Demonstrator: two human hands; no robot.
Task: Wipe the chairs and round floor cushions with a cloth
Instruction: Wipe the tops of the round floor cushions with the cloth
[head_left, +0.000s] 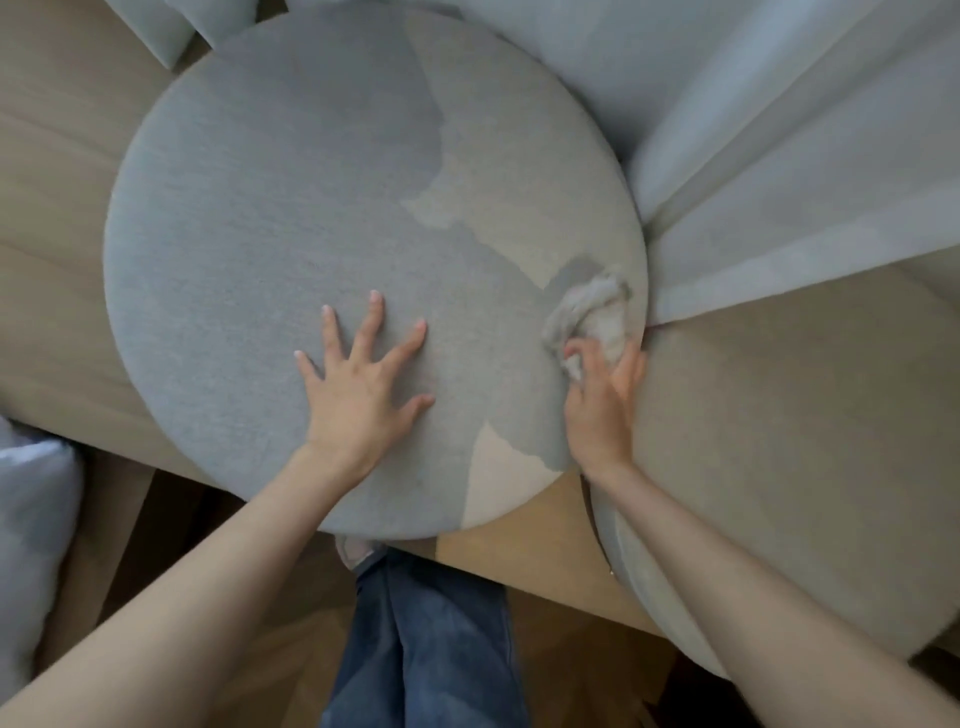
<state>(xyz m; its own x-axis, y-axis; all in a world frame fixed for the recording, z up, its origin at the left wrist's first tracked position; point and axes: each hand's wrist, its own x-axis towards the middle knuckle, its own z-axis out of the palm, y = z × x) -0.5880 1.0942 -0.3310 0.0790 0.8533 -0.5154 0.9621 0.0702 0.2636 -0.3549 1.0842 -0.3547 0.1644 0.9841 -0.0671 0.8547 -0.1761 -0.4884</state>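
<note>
A large round grey cushion (291, 218) fills the middle of the view, lying on a light wooden platform (47, 156). My left hand (358, 395) presses flat on its near part with fingers spread. My right hand (602, 400) grips a crumpled pale cloth (592, 317) at the cushion's right edge. A second round cushion (789, 441), beige-grey, lies to the right, partly under my right forearm.
White sheer curtains (779, 130) hang at the upper right and touch both cushions. A pale pillow (31, 530) sits at the left edge. My jeans-clad legs (426, 639) stand on the darker wood floor below the platform's front edge.
</note>
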